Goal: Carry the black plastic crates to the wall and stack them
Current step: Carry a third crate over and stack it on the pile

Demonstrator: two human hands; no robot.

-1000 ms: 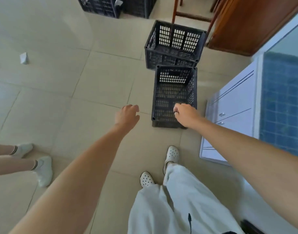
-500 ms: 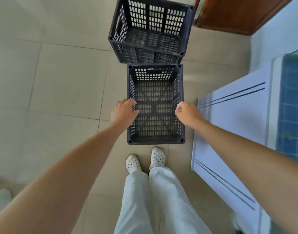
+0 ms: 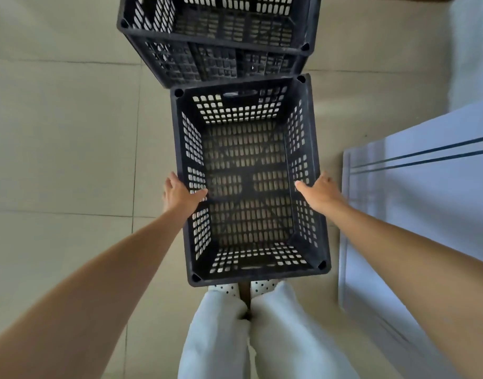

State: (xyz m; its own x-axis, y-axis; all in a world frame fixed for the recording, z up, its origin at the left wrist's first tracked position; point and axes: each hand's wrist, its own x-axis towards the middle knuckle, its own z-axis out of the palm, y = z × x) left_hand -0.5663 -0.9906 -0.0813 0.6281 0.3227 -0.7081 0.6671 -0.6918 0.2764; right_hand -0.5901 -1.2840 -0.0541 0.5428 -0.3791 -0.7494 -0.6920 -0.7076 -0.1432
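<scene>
An empty black plastic crate with perforated walls stands right below me, in front of my feet. My left hand clasps its left rim, thumb inside the wall and fingers outside. My right hand clasps the right rim the same way. A second black crate stands just beyond it at the top of the view, touching or nearly touching its far end.
Beige floor tiles stretch out to the left. A white cabinet with dark stripes stands close on the right of the crate. My white trousers and spotted shoes are at the crate's near end.
I have bent closer over the near crate, which now fills the middle of the view. Both hands went from hovering beside the rims to gripping them.
</scene>
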